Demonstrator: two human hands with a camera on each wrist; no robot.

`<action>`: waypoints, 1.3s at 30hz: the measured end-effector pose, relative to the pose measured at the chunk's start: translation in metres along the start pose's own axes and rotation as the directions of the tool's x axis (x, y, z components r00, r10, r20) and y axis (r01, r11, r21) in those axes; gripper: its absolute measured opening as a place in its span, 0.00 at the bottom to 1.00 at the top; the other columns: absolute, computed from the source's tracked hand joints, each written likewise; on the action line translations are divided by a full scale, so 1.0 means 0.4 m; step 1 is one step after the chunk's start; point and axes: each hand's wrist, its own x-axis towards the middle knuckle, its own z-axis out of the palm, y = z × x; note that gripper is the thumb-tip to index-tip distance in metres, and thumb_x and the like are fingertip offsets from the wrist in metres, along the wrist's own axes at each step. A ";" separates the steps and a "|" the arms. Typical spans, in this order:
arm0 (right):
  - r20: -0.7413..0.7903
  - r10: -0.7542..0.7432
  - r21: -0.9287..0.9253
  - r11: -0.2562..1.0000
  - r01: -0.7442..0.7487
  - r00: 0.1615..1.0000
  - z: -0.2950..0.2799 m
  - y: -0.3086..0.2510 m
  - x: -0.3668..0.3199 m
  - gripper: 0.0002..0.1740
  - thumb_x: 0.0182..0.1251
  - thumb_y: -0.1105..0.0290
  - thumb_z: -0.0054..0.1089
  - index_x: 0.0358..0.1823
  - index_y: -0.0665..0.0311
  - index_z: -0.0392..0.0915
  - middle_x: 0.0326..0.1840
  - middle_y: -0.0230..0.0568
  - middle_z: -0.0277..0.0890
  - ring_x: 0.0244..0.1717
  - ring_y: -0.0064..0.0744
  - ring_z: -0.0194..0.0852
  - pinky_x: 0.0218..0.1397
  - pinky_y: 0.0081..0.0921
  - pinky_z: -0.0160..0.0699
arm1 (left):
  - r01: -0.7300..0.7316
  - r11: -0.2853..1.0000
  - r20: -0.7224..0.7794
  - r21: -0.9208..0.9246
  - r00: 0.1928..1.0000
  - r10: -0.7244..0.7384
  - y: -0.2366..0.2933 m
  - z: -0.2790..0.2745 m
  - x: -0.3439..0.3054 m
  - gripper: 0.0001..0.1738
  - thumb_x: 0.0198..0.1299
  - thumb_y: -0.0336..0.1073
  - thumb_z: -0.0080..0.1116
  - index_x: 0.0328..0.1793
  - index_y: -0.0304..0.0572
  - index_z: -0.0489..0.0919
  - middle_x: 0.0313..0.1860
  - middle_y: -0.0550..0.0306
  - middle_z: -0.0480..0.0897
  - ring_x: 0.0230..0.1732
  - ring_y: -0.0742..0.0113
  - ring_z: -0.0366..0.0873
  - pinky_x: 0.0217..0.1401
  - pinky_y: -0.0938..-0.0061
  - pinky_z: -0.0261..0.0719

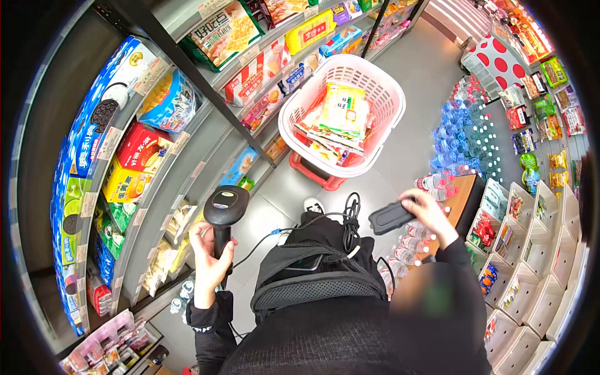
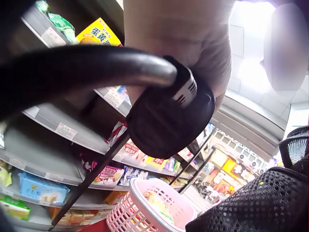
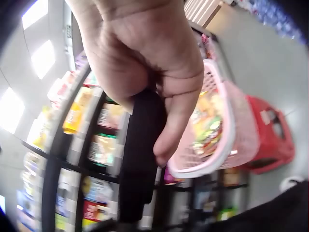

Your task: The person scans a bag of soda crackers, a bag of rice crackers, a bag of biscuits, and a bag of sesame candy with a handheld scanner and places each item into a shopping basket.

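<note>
My left hand (image 1: 211,253) grips the handle of a black barcode scanner (image 1: 226,205), its head upward, in front of the snack shelves. In the left wrist view the rounded black end of the scanner's handle (image 2: 169,123) shows below the palm, with a thick cable (image 2: 96,67) running from it. To the right, my right hand (image 1: 431,215) pinches one end of a flat, black, oblong object (image 1: 390,219) between thumb and fingers. The right wrist view shows the same black object (image 3: 140,154) edge-on. What kind of object it is, I cannot tell.
A pink basket (image 1: 290,119) with snack packets (image 1: 342,109) stands on a red stool (image 1: 315,175) ahead. Stocked shelves (image 1: 181,140) line the left. Bottled water (image 1: 459,134) and pale bins (image 1: 525,275) are at the right. A looped black cable (image 1: 352,222) hangs before my body.
</note>
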 end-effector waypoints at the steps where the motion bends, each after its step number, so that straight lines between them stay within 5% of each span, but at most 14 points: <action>1: -0.126 -0.040 -0.067 0.997 0.032 0.991 0.036 0.045 -0.025 0.13 0.56 0.77 0.49 0.44 0.64 0.70 0.40 0.36 0.71 0.42 0.23 0.65 0.48 0.20 0.63 | -0.016 1.000 -0.003 0.026 1.000 0.016 -0.002 -0.003 -0.007 0.30 0.50 0.22 0.50 0.55 0.48 0.49 0.37 0.49 0.72 0.29 0.71 0.70 0.30 0.80 0.69; 3: -0.210 -0.186 -0.215 0.966 0.140 0.960 0.080 0.137 -0.038 0.11 0.56 0.76 0.50 0.41 0.65 0.72 0.38 0.35 0.72 0.41 0.23 0.67 0.47 0.21 0.64 | -0.025 1.000 -0.004 0.000 1.000 0.025 -0.028 0.021 0.017 0.29 0.50 0.23 0.50 0.54 0.47 0.50 0.31 0.51 0.74 0.22 0.74 0.68 0.23 0.83 0.67; 7: -0.068 0.058 0.077 0.996 -0.052 0.996 0.153 0.216 -0.037 0.08 0.49 0.80 0.56 0.33 0.66 0.70 0.33 0.33 0.72 0.35 0.20 0.68 0.40 0.17 0.66 | 0.072 0.997 0.012 -0.025 0.997 -0.072 -0.008 0.004 0.028 0.30 0.49 0.20 0.50 0.54 0.45 0.49 0.39 0.50 0.71 0.34 0.70 0.72 0.36 0.79 0.70; 9: 0.154 0.375 0.024 0.924 -0.382 0.914 0.127 0.236 -0.031 0.08 0.47 0.80 0.56 0.30 0.64 0.69 0.30 0.33 0.72 0.36 0.21 0.69 0.41 0.19 0.67 | 0.066 0.998 0.019 -0.025 0.998 -0.066 -0.013 0.004 0.032 0.30 0.49 0.20 0.50 0.54 0.45 0.49 0.39 0.51 0.71 0.34 0.70 0.72 0.36 0.79 0.70; 14: 0.486 -0.020 -0.255 0.953 0.164 0.874 0.105 0.170 0.012 0.31 0.39 0.81 0.54 0.52 0.70 0.64 0.40 0.46 0.73 0.40 0.31 0.71 0.45 0.25 0.69 | 0.095 0.993 0.014 -0.067 0.995 -0.094 -0.025 0.007 0.026 0.29 0.49 0.21 0.50 0.53 0.45 0.49 0.40 0.50 0.71 0.34 0.70 0.72 0.37 0.79 0.70; 17: 0.465 0.193 -0.287 0.956 -0.058 0.864 0.136 0.179 0.039 0.27 0.40 0.77 0.50 0.49 0.72 0.66 0.41 0.51 0.72 0.41 0.38 0.71 0.47 0.26 0.68 | 0.094 0.993 0.012 -0.078 0.996 -0.093 -0.036 0.005 0.018 0.29 0.49 0.20 0.50 0.52 0.45 0.49 0.41 0.50 0.71 0.35 0.70 0.72 0.38 0.79 0.70; 21: 0.284 0.515 -0.294 0.850 -0.437 0.809 0.224 0.170 0.039 0.22 0.53 0.59 0.46 0.36 0.75 0.71 0.23 0.48 0.73 0.18 0.31 0.72 0.17 0.26 0.70 | 0.000 1.000 -0.057 -0.029 0.998 -0.002 -0.057 0.000 0.007 0.28 0.50 0.23 0.51 0.53 0.47 0.50 0.32 0.51 0.73 0.23 0.75 0.69 0.23 0.85 0.68; 23: 0.316 0.202 -0.183 0.972 -0.150 0.927 0.260 0.337 0.052 0.25 0.54 0.53 0.46 0.30 0.74 0.72 0.17 0.42 0.71 0.12 0.30 0.68 0.15 0.26 0.68 | 0.016 0.998 -0.046 -0.055 0.999 -0.018 -0.062 -0.006 0.003 0.28 0.50 0.23 0.51 0.53 0.47 0.49 0.33 0.51 0.72 0.23 0.75 0.69 0.23 0.85 0.68; 25: 0.243 0.245 -0.117 0.968 -0.222 0.939 0.272 0.226 0.050 0.25 0.54 0.53 0.47 0.24 0.73 0.73 0.16 0.39 0.71 0.15 0.29 0.70 0.15 0.26 0.68 | 0.012 0.999 -0.068 -0.051 0.998 -0.015 -0.061 -0.008 -0.001 0.29 0.49 0.22 0.51 0.53 0.47 0.49 0.34 0.51 0.72 0.24 0.74 0.69 0.24 0.84 0.68; 27: 0.236 0.361 -0.077 0.933 -0.353 0.902 0.284 0.262 0.062 0.24 0.54 0.52 0.48 0.27 0.73 0.73 0.20 0.39 0.73 0.16 0.27 0.70 0.17 0.25 0.68 | 0.043 0.998 -0.059 -0.045 0.997 -0.045 -0.065 -0.014 -0.007 0.29 0.49 0.22 0.51 0.53 0.47 0.49 0.35 0.50 0.72 0.25 0.74 0.70 0.24 0.84 0.68; 28: 0.449 0.348 -0.177 0.937 -0.300 0.823 0.270 0.362 0.098 0.25 0.53 0.54 0.51 0.39 0.73 0.70 0.31 0.43 0.74 0.26 0.26 0.72 0.25 0.23 0.71 | 0.114 0.990 -0.032 -0.088 0.993 -0.117 -0.056 -0.018 -0.011 0.29 0.49 0.21 0.50 0.53 0.44 0.48 0.44 0.48 0.70 0.36 0.70 0.72 0.41 0.78 0.70; 33: 0.609 0.339 0.098 0.865 -0.492 0.717 0.233 0.302 0.085 0.37 0.53 0.57 0.54 0.58 0.72 0.55 0.51 0.45 0.65 0.48 0.26 0.65 0.47 0.23 0.67 | 0.013 1.000 -0.022 -0.005 1.000 -0.013 -0.049 -0.021 -0.015 0.30 0.49 0.22 0.52 0.53 0.41 0.48 0.42 0.49 0.71 0.38 0.71 0.71 0.42 0.78 0.69; 35: 0.730 0.127 -0.035 0.988 -0.148 0.671 0.202 0.286 0.077 0.39 0.52 0.56 0.55 0.60 0.72 0.51 0.55 0.47 0.61 0.54 0.31 0.61 0.55 0.25 0.60 | -0.023 0.998 0.004 0.067 1.000 0.023 -0.037 -0.025 -0.024 0.30 0.48 0.21 0.53 0.53 0.40 0.49 0.41 0.50 0.71 0.38 0.70 0.71 0.43 0.78 0.69; 39: 0.804 0.433 -0.387 0.901 -0.196 0.408 0.134 -0.121 0.013 0.39 0.53 0.55 0.54 0.63 0.65 0.49 0.61 0.41 0.57 0.58 0.28 0.54 0.60 0.24 0.53 | -0.067 0.994 -0.003 0.091 0.998 0.068 -0.011 -0.017 -0.017 0.28 0.47 0.20 0.50 0.51 0.42 0.49 0.37 0.50 0.71 0.35 0.69 0.71 0.40 0.76 0.70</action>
